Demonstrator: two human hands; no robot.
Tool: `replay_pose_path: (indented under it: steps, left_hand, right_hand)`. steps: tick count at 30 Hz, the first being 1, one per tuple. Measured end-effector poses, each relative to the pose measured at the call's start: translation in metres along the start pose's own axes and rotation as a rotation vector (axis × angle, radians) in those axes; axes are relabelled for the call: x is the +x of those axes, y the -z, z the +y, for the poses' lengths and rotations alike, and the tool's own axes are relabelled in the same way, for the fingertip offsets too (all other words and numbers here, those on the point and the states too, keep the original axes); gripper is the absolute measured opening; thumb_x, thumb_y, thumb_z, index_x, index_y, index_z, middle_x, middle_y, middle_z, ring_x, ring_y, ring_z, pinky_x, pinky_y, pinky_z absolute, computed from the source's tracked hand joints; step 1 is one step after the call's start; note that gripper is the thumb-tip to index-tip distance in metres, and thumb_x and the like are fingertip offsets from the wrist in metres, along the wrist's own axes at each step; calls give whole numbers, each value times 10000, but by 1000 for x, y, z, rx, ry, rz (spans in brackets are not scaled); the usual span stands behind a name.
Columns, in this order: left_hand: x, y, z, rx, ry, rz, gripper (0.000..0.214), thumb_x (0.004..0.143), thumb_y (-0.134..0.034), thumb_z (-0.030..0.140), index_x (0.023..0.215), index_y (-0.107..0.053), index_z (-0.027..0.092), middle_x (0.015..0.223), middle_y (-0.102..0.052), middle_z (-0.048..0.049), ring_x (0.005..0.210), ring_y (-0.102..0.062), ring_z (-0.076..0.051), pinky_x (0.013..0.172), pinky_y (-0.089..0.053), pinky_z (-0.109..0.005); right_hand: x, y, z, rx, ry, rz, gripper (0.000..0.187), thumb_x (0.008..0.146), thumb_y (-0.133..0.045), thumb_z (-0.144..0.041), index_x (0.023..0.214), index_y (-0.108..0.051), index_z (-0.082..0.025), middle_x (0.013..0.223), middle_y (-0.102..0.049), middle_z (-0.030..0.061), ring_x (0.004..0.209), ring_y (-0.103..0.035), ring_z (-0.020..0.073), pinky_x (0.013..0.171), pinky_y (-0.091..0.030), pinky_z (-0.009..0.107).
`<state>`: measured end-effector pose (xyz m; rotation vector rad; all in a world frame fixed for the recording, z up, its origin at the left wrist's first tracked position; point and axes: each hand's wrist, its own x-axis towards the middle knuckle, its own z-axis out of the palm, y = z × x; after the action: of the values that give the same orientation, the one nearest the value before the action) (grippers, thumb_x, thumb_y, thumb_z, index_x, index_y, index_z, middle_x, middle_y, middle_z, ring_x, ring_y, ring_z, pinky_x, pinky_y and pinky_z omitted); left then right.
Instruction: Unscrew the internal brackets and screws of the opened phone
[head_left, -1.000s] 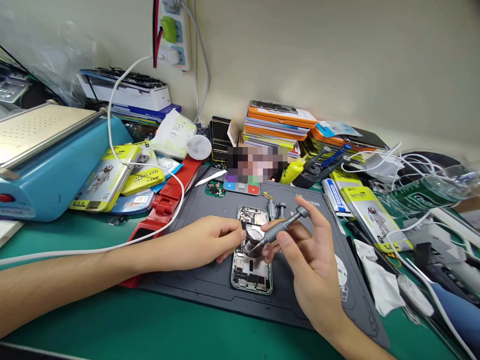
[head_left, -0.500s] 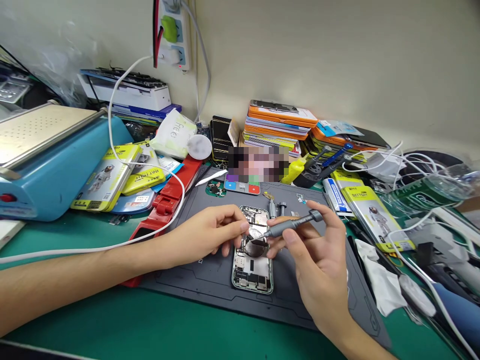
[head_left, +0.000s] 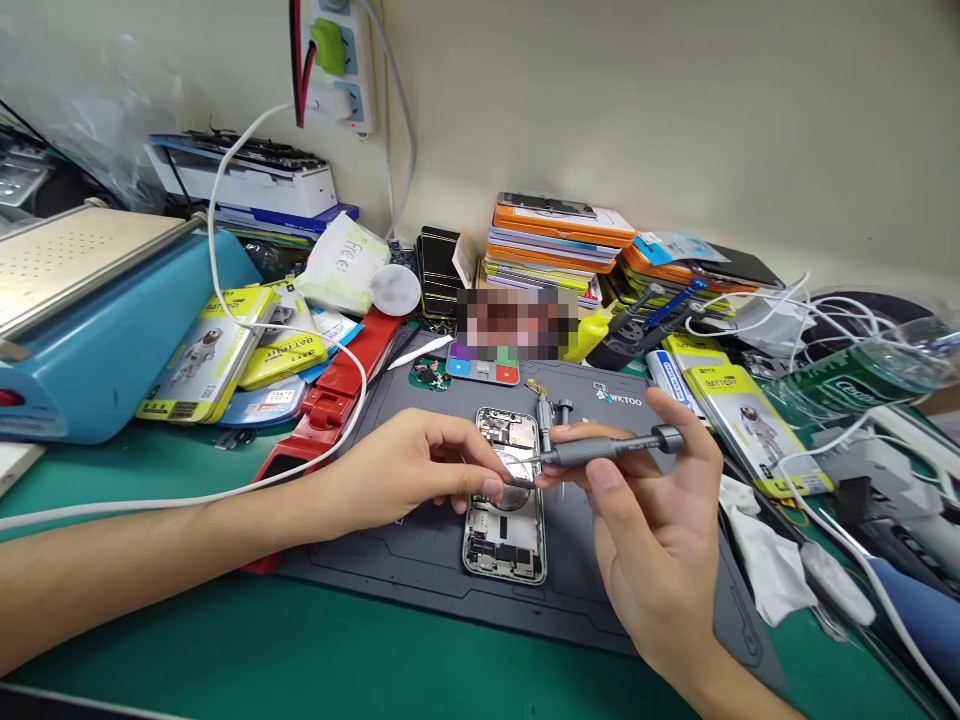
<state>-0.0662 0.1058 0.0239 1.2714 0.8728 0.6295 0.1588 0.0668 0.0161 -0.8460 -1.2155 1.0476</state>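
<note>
An opened phone (head_left: pixel 504 540) with bare circuitry lies lengthwise on a dark grey work mat (head_left: pixel 420 560). My right hand (head_left: pixel 645 530) grips a grey precision screwdriver (head_left: pixel 600 450), held nearly level above the phone with its tip pointing left. My left hand (head_left: pixel 409 470) rests on the mat beside the phone. Its thumb and fingers are pinched together just over the phone's middle, right at the screwdriver's tip; whatever they pinch is too small to make out.
A blue machine (head_left: pixel 97 310) and yellow battery packs (head_left: pixel 202 350) lie at left, with a red tool (head_left: pixel 330 400) and white cable (head_left: pixel 225 480) beside the mat. Stacked orange boxes (head_left: pixel 562 240), a yellow-handled tool (head_left: pixel 589 335) and tangled cables (head_left: pixel 832 340) crowd the back and right. Two screwdriver bits (head_left: pixel 551 415) stand behind the phone.
My right hand has swung the screwdriver from steeply tilted to nearly level and lifted its tip off the phone. My left fingers have closed in at the tip.
</note>
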Motion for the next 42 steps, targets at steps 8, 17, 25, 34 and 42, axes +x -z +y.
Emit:
replay_pose_path:
  steps: [8,17,25,34,42]
  left_hand:
    - [2,-1,0,-25,-16,-16,61,912,-818,204,945,-828,153,840,-780,8,675,-659,-81,611,-502,-161]
    - [0,-2,1,-23,-10,-18,70,944,-788,203,973,-841,168,910,-814,0,692,-650,-71,637,-514,-147]
    - [-1,-1,1,15,-22,-24,124,978,-745,195,1018,-863,189,956,-834,-6,705,-647,-72,630,-496,-140]
    - [1,0,-3,17,-16,-33,124,958,-780,251,1014,-869,186,973,-830,-23,701,-638,-84,636,-492,-166]
    - [-2,2,-1,24,-24,-59,117,951,-788,261,983,-857,172,923,-822,-22,703,-643,-95,619,-477,-172]
  right_hand:
    - [-3,2,1,4,-11,-26,454,1079,-647,-209,1476,-517,-386,1116,-802,24,879,-782,172,755,-694,312]
    - [0,1,0,-20,-6,-46,439,1080,-621,-199,1473,-510,-362,1103,-788,42,859,-762,188,734,-686,347]
    - [1,1,1,-14,-2,-50,434,1081,-603,-177,1466,-512,-356,1116,-790,40,838,-740,168,763,-672,332]
    - [0,1,0,-28,-19,-44,424,1080,-615,-198,1456,-516,-367,1118,-784,39,840,-744,180,746,-667,356]
    - [2,2,-1,-24,-59,-67,421,1079,-620,-215,1463,-504,-345,1097,-785,54,850,-750,196,723,-674,357]
